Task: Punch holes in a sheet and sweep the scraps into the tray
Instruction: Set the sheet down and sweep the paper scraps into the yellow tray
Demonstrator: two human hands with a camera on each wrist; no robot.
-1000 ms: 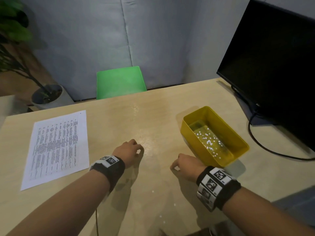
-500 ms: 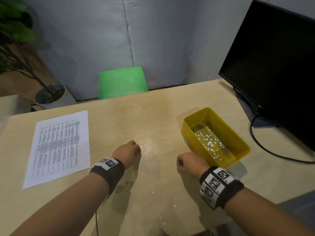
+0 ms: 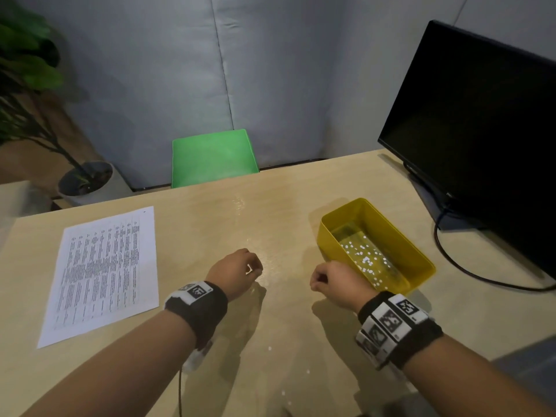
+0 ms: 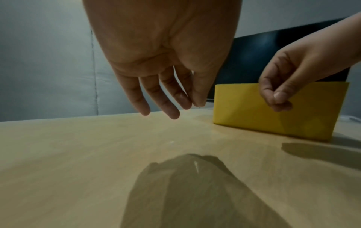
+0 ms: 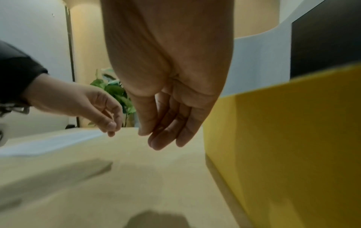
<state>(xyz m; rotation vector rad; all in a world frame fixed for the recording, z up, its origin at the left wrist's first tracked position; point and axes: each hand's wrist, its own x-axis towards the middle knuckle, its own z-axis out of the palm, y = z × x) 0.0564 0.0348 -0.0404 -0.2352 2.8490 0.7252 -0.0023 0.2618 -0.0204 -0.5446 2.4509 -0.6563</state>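
Note:
The printed sheet (image 3: 105, 272) lies flat on the left of the wooden table (image 3: 210, 224). On the right stands the yellow tray (image 3: 397, 234), with several white scraps (image 3: 365, 260) on its floor. A few loose scraps (image 3: 269, 348) dot the table near me. My left hand (image 3: 252, 266) hovers mid-table with its fingers hanging relaxed just above the wood, holding nothing (image 4: 175, 106). My right hand (image 3: 316, 281) hangs beside the tray's near left corner, loosely curled and empty (image 5: 160, 138). No punch is in view.
A black monitor (image 3: 469, 121) with its cable (image 3: 451, 260) stands at the right, behind the tray. A green chair (image 3: 213, 158) sits past the far edge, and a potted plant (image 3: 84, 179) stands at the far left.
Both hands stay between the sheet and the tray. The left fingers have drawn back a little. The right hand has eased slightly toward the tray.

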